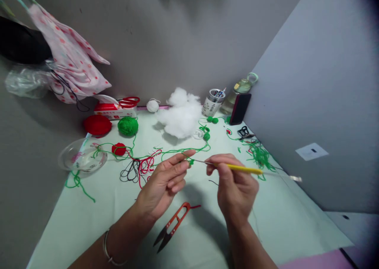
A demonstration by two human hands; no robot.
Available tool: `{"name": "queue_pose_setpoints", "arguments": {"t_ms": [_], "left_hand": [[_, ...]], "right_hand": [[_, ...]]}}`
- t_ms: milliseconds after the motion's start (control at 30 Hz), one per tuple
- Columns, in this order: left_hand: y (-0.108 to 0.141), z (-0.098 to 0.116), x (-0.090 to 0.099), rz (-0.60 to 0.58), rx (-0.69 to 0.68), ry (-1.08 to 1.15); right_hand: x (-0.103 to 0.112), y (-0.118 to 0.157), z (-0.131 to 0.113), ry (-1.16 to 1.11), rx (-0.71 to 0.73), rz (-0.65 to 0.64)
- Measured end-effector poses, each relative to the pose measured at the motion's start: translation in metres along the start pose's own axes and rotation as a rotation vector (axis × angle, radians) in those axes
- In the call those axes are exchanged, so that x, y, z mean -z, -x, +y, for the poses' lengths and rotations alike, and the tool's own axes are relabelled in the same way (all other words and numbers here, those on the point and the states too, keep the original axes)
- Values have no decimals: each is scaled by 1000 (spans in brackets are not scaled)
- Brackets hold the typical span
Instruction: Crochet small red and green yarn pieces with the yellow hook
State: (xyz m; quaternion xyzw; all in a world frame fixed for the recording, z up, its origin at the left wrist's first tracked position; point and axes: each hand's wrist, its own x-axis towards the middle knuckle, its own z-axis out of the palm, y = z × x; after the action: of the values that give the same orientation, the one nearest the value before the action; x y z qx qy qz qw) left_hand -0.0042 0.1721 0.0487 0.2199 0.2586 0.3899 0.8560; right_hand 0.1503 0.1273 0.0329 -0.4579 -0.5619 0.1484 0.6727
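Between the thumb and fingertips of my left hand (pixel 167 178) is a small green piece of crochet (pixel 191 162), mostly hidden by the fingers. My right hand (pixel 237 182) grips a crochet hook (pixel 242 169) by its yellow handle, much like a pen. The hook's thin metal shaft points left and reaches the green piece at my left fingertips. Green yarn (pixel 183 149) runs across the table behind my hands. On the table below them lie orange thread snips (pixel 174 225), blades toward me, with a short red strand by the handle.
At the back stand red yarn (pixel 97 125), a green yarn ball (pixel 128 126), white stuffing (pixel 180 117), a pen cup (pixel 213 102), a bottle (pixel 237 93) and a phone (pixel 240 109). Left is a clear plastic bowl (pixel 66 158). Green scraps (pixel 262 156) lie right, beside the wall.
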Motion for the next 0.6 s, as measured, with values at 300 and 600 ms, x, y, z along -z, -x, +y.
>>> {"name": "queue_pose_setpoints", "arguments": {"t_ms": [300,600], "left_hand": [[4,-2,-1,-29,-145,-265],[2,1,3,24,-183,-360]], "right_hand": [[-2,-4,2,-202,-193,-119],[1,-3,-6,-10,-27,-30]]}}
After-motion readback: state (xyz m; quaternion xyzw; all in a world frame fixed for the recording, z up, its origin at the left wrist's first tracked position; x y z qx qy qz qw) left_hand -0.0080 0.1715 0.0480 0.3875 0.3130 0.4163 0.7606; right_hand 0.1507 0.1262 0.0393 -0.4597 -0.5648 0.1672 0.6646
